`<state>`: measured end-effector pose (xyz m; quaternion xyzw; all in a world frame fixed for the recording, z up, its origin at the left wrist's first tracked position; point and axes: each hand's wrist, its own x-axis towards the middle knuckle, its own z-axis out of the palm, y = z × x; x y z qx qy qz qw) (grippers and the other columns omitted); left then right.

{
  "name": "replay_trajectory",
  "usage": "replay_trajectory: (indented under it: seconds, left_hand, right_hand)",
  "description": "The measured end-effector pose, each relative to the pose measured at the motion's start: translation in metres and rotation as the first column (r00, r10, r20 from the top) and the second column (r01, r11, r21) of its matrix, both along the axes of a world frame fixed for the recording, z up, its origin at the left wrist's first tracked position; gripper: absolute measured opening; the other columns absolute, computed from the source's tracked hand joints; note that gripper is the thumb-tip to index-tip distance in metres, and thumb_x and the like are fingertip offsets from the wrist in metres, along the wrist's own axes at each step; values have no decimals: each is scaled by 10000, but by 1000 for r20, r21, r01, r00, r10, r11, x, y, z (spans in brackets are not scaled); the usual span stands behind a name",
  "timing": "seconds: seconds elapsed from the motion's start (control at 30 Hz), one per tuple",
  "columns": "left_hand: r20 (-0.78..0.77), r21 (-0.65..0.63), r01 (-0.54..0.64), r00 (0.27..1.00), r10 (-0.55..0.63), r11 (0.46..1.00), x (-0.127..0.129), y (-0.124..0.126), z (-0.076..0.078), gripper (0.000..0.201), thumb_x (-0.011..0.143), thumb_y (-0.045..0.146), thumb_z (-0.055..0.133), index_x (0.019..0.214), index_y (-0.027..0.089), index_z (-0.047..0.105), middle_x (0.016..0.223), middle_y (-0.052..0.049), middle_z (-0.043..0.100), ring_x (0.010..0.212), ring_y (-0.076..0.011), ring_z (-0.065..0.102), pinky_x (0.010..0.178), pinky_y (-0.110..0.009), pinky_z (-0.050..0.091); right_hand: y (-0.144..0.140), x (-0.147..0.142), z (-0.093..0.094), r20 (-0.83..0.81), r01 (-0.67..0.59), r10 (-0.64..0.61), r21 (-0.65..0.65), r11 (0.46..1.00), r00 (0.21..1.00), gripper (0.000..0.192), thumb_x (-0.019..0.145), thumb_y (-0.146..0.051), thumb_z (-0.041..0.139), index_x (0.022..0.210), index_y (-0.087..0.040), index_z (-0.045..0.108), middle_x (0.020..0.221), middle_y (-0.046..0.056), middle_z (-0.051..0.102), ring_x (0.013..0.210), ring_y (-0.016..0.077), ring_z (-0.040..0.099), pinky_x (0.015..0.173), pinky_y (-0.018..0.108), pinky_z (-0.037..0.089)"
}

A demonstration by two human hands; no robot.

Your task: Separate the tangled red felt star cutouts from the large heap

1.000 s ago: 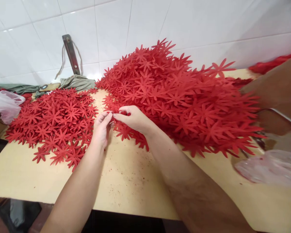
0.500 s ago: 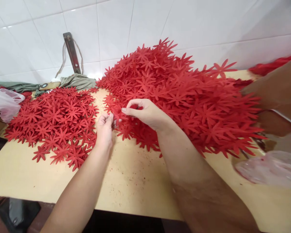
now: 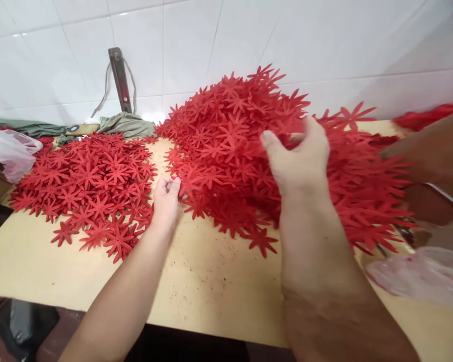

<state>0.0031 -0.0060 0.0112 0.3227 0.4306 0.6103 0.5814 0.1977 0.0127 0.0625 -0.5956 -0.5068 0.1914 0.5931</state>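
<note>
Roughly a third sorted: flat spread of red flowers [image 3: 90,186] lies left, big heap [image 3: 249,151] remains centre-right. Left hand [image 3: 166,198] pinches a flower at the heap's edge; right hand [image 3: 298,161] grabs a bunch on top.

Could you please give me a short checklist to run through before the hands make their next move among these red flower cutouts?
1. Right hand on the big heap: ok, fingers curled into its top.
2. What the right grip has taken: cannot tell, the fingertips are hidden among the cutouts.
3. Left hand at the heap's near left edge: ok, fingers loosely curled, touching cutouts there.
4. Flat pile on the left kept apart from the heap: ok, a strip of bare table between them.
5. Free table in front of both hands: ok.
6. Plastic bag by the right forearm: ok, not touching it.
</note>
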Motion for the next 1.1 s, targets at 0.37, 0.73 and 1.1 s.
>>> replay_trajectory:
  seconds: [0.37,0.73,1.1]
  left_hand:
    - [-42,168,67,997,-61,983,-7,8,-10,245,629,324,716,664,156,540,646,55,516,617,-43,460,635,-181,375]
    - [29,101,83,996,-86,991,-4,3,-2,251,630,361,718,669,155,581,633,51,541,586,-38,468,616,-182,386]
    - [170,56,43,984,-52,997,-9,5,5,132,633,218,685,637,161,566,568,69,559,520,-34,493,576,-174,390]
  right_hand:
    - [-9,-78,-9,399,-352,447,-290,890,801,191,679,-231,635,833,-129,683,870,74,687,803,171,604,773,286,436]
    - [-5,-91,-23,442,-302,374,-227,926,815,339,801,-317,451,507,-184,345,501,-27,360,514,89,313,547,267,225]
    - [-8,-84,-22,-101,-698,702,-280,660,705,217,731,-371,534,682,-160,518,643,-15,499,599,93,437,610,247,383]
